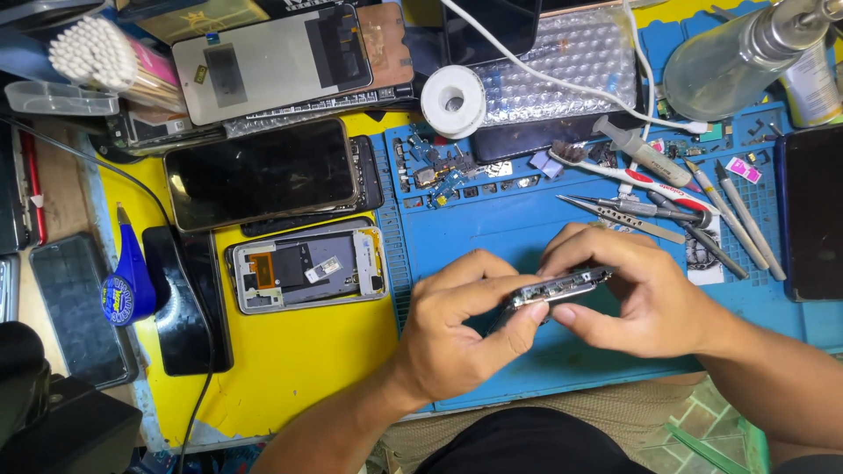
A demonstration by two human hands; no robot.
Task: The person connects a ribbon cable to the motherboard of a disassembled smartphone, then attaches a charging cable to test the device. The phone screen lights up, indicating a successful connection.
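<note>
The worktop (290, 386) is bright yellow along its left part, and a blue mat (492, 228) with a fine grid of small compartments covers the rest. On the yellow lies a silver-grey phone frame (307, 270) with an orange patch inside, beside a glossy black phone (262, 172). A blue glue bottle (129, 279) sits near the left edge. A white tape roll (453, 101) rests toward the far edge, next to clear bubble wrap (562, 66) with its dotted pattern. Between the hands (465, 329) is a dark, silvery phone part (555, 287).
</note>
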